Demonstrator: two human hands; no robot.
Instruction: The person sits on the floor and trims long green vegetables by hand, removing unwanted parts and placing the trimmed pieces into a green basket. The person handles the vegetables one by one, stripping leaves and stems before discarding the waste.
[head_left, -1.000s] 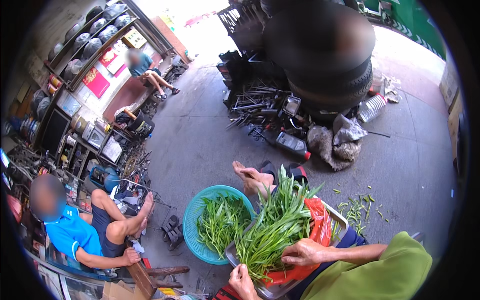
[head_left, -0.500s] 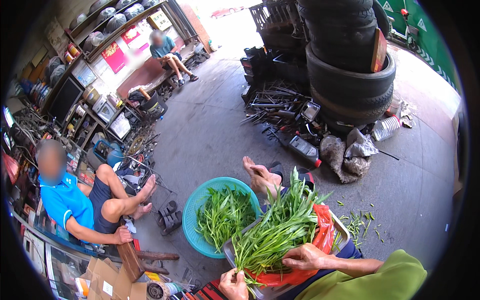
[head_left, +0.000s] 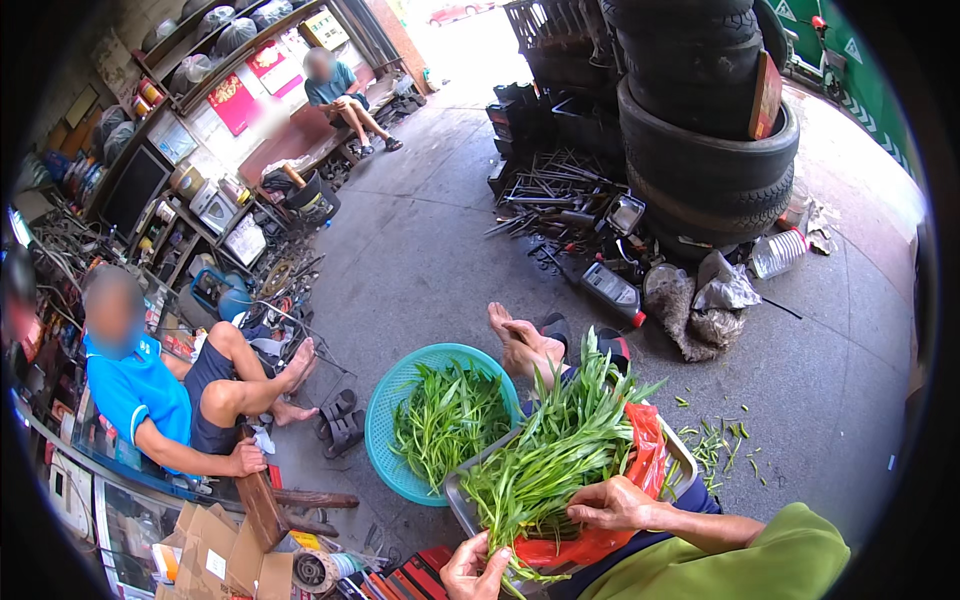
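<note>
Green leafy stalks (head_left: 545,465) bundled on metal tray (head_left: 462,497) in lap, over red bag (head_left: 645,455). Right hand (head_left: 615,503) rests curled on bundle; left hand (head_left: 475,570) pinches stem ends at tray's near edge. Light, limp, bruisable; probably best gripped at stems.

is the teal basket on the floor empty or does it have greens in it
Partly filled: a loose heap of leafy green stems lies inside the teal basket, with bare mesh showing along its left side.

Glossy red plastic bag (head_left: 640,470) (crinkled), dull metal tray (head_left: 470,505), plastic basket (head_left: 385,420).
</note>
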